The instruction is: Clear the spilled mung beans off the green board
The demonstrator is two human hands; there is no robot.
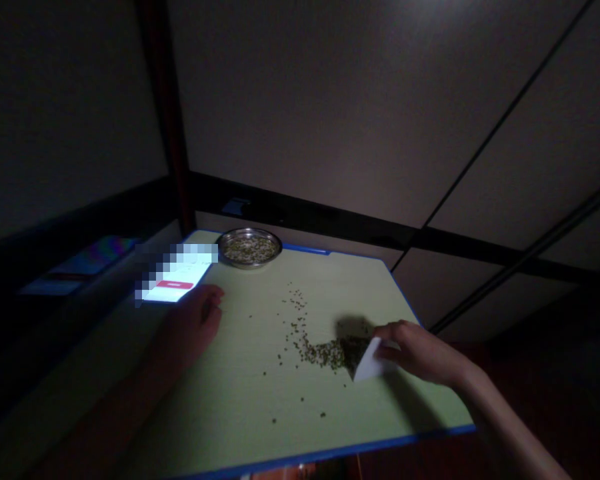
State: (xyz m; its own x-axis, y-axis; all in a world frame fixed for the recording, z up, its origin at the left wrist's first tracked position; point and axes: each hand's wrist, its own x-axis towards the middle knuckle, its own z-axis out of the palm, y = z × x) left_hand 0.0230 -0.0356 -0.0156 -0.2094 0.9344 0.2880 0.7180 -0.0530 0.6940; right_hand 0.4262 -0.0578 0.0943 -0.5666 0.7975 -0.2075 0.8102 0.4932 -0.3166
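My right hand (415, 347) grips a white piece of card or stiff paper (373, 363), tilted with its lower edge down on the table (230, 400). Against the card's left side lies a heap of small greenish-brown beans or seeds (327, 353). A thinner trail of them runs up and to the left, and a few lie scattered singly. My left hand (203, 313) rests at the table's left side, fingers curled in, with nothing visible in them. It is just below a lit screen (177, 280).
A round metal dish (250, 248) at the table's far edge holds more of the seeds on a pale bottom. A blue strip (307, 249) lies beside it. Dark panelled walls (305, 120) stand close behind the table, which has a blue edge (330, 450).
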